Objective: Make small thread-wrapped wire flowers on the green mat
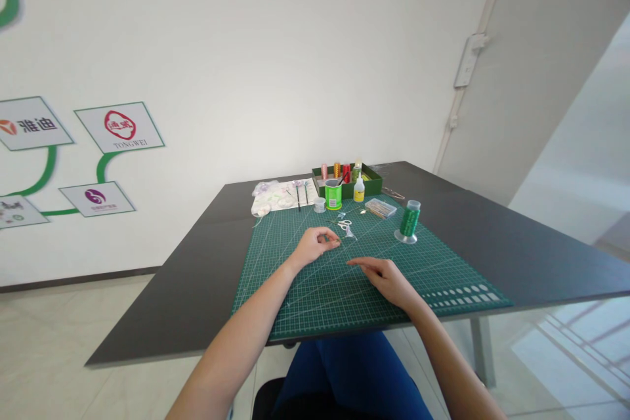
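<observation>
My left hand (315,245) is held just above the green cutting mat (305,302), thumb and fingertips pinched together. Something tiny may be between them, too small to name. To its right, my right hand (384,275) rests low over the mat with the index finger reaching left and the other fingers curled; whatever it pinches is too fine to make out. A gap separates the two hands. Beyond the fingertips lie white-handled scissors (344,224) and a small pale translucent piece (350,233). A spool of green thread (409,222) stands upright on the right.
At the back are a green can (333,197), a yellow-labelled glue bottle (359,190), a small white tub (319,205), a clear case (380,209) and a dark green box (375,182) with several thread spools. A white cloth (285,195) with slim tools lies left on the black table (197,275).
</observation>
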`<state>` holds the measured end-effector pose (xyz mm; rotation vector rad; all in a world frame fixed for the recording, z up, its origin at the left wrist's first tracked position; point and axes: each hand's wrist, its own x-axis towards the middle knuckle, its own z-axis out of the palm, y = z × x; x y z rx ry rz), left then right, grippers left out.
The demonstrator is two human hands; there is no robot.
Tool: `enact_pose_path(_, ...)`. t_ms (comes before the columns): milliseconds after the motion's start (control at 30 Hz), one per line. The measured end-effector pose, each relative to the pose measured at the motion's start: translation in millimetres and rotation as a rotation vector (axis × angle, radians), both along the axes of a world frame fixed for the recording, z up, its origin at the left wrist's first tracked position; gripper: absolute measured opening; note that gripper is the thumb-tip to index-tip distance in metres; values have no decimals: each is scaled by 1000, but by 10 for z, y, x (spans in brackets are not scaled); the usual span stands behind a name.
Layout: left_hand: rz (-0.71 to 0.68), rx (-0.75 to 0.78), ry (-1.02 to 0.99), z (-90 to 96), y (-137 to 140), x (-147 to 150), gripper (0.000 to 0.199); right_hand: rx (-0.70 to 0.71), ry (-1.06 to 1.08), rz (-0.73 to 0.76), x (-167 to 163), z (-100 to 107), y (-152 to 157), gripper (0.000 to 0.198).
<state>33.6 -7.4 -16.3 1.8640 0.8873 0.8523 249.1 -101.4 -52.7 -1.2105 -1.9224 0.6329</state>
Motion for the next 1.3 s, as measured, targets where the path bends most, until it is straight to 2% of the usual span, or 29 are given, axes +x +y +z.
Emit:
enact_pose_path(200,19,43,2,-7,-12,16,45,22,14,2,-12,19,-23,39)
enact_pose_path(600,73,217,178,1,-64,44,26,-6,-51,58,-28,23,-53,40)
enact_pose_path(867,41,337,240,-9,-80,59,8,-107,23,157,-15,407,-22,42)
enact_pose_path(1100,20,389,247,28,-125,61,11,-189,74,233,78,722,187,44)
enact_pose_path(1300,23,426,232,59,-146,63,8,-163,105,232,140,846,364,50)
